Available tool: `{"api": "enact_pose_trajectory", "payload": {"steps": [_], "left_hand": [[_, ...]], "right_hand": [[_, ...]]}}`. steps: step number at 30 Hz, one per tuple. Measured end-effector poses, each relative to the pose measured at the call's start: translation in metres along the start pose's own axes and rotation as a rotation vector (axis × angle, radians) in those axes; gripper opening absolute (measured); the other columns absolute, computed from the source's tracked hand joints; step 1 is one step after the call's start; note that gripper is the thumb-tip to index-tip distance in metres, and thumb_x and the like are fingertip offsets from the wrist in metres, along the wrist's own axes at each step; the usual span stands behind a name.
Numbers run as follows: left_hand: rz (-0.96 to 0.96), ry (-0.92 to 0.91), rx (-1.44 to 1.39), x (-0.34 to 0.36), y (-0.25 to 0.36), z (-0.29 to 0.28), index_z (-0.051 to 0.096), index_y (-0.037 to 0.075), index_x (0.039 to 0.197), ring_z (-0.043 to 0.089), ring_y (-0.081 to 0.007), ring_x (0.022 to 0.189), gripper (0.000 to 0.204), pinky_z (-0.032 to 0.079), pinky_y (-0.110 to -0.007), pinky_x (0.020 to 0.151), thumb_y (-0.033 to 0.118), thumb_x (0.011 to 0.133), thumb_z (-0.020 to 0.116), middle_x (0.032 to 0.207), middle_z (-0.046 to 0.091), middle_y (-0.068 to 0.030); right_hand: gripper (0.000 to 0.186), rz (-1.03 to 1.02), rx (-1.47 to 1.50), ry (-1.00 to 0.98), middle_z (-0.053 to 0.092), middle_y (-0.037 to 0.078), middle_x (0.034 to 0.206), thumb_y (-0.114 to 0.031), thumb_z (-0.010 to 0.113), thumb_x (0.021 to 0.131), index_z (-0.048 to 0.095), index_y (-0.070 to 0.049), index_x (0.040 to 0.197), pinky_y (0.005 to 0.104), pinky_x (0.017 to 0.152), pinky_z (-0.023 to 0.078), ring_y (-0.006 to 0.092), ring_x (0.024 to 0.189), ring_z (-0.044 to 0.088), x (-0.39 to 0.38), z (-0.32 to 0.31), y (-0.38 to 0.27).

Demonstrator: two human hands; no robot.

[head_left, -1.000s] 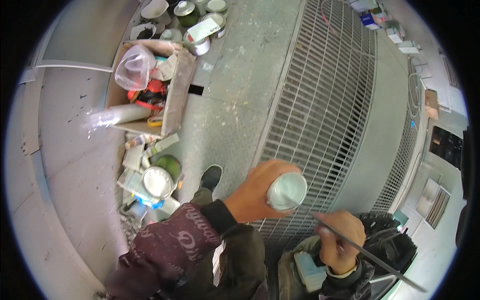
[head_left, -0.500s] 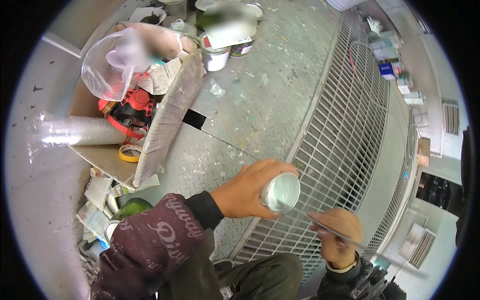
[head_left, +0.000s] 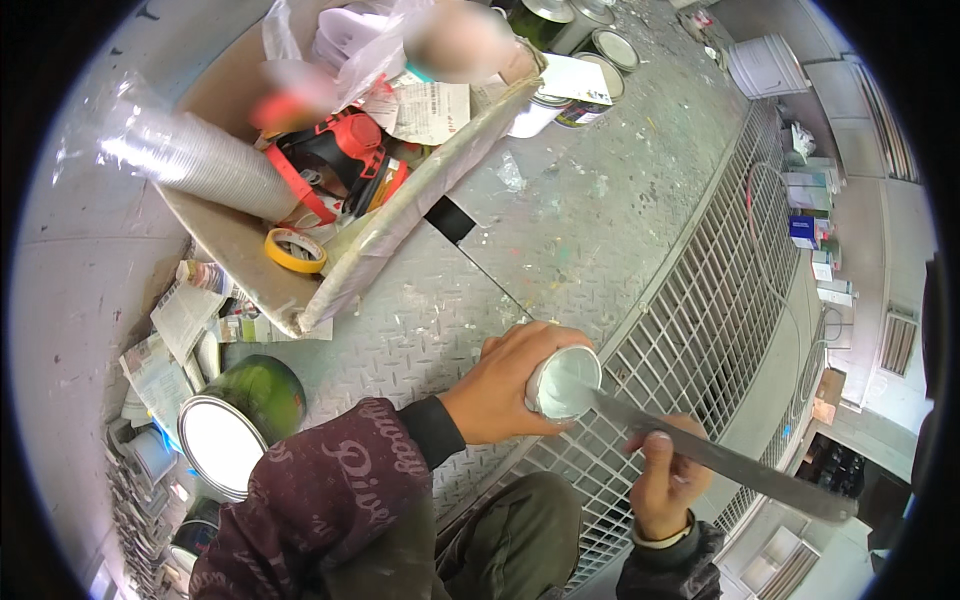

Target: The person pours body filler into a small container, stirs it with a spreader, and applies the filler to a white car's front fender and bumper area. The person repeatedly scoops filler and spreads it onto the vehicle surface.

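My left hand point(head_left: 505, 385) is wrapped round a small cup point(head_left: 543, 393), whose open top faces up. Inside is pale greenish-white paint point(head_left: 568, 385). To its right, my right hand point(head_left: 668, 475) grips a long flat grey stirring stick point(head_left: 740, 464) between thumb and fingers. One end of the stick reaches to the cup's mouth, where it blurs; the other, rounded end points down to the right. Whether the tip touches the paint I cannot tell.
At the upper left, a cardboard box point(head_left: 385, 235) holds a red-and-black respirator point(head_left: 345, 150), yellow tape point(head_left: 296, 251) and stacked plastic cups point(head_left: 205, 165). A green can point(head_left: 275, 390) stands by my left sleeve. Floor grating point(head_left: 690, 300) runs along the right, with paint cans point(head_left: 614, 50) farther off.
The view has shifted, bringing the box and green can further in. The stick has turned from edge-on to showing its broad face. Both hands keep their hold.
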State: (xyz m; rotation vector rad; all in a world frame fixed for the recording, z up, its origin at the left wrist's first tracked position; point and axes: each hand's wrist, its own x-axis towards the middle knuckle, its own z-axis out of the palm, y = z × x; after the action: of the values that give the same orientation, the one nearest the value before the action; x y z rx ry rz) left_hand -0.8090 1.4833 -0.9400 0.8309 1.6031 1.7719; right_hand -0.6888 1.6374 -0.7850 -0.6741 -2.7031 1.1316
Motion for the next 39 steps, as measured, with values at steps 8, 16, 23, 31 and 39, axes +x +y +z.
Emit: {"api": "enact_pose_trajectory", "payload": {"steps": [8, 16, 23, 31, 39], "left_hand": [[0.054, 0.12, 0.025, -0.015, -0.001, 0.011, 0.053, 0.02, 0.14, 0.052, -0.0317, 0.13, 0.077, 0.033, -0.047, 0.11, 0.023, 0.072, 0.089, 0.134, 0.058, -0.0076], [0.03, -0.063, 0.038, -0.026, 0.003, 0.005, 0.053, 0.022, 0.14, 0.05, -0.0317, 0.132, 0.076, 0.033, -0.048, 0.111, 0.024, 0.073, 0.089, 0.134, 0.057, -0.0071], [-0.031, -0.239, -0.123, -0.038, -0.001, 0.01, 0.052, 0.019, 0.14, 0.054, -0.034, 0.127, 0.076, 0.039, -0.047, 0.11, 0.023, 0.072, 0.088, 0.132, 0.06, -0.009], [0.008, -0.171, -0.14, -0.036, -0.004, 0.013, 0.053, 0.017, 0.137, 0.056, -0.0345, 0.124, 0.073, 0.043, -0.046, 0.108, 0.02, 0.073, 0.088, 0.127, 0.06, -0.0105], [0.018, -0.122, -0.113, -0.028, -0.003, 0.011, 0.054, 0.018, 0.138, 0.055, -0.0334, 0.124, 0.073, 0.042, -0.045, 0.107, 0.018, 0.073, 0.087, 0.126, 0.058, -0.0089]], "right_hand": [[0.019, -0.047, 0.133, 0.284, 0.067, 0.011, 0.084, -0.016, 0.063, 0.104, 0.062, 0.002, 0.104, 0.026, 0.058, 0.048, 0.0157, 0.063, 0.062, -0.012, 0.021, -0.009], [0.016, -0.132, 0.224, 0.039, 0.07, 0.014, 0.084, -0.008, 0.064, 0.1, 0.068, 0.007, 0.105, 0.0278, 0.06, 0.054, 0.0174, 0.068, 0.067, -0.005, 0.026, -0.005], [0.023, -0.401, 0.138, -0.517, 0.076, 0.018, 0.092, -0.005, 0.076, 0.074, 0.073, 0.004, 0.095, 0.0324, 0.061, 0.061, 0.028, 0.072, 0.075, 0.022, -0.024, -0.001], [0.013, -0.314, -0.075, -0.149, 0.068, 0.011, 0.073, -0.001, 0.069, 0.089, 0.074, 0.002, 0.1, 0.0333, 0.053, 0.047, 0.0246, 0.057, 0.064, -0.015, -0.003, 0.02], [0.021, -0.142, 0.248, 0.187, 0.068, 0.013, 0.082, -0.013, 0.058, 0.103, 0.069, 0.005, 0.103, 0.0279, 0.055, 0.05, 0.017, 0.06, 0.066, -0.025, 0.0, 0.013]]}}
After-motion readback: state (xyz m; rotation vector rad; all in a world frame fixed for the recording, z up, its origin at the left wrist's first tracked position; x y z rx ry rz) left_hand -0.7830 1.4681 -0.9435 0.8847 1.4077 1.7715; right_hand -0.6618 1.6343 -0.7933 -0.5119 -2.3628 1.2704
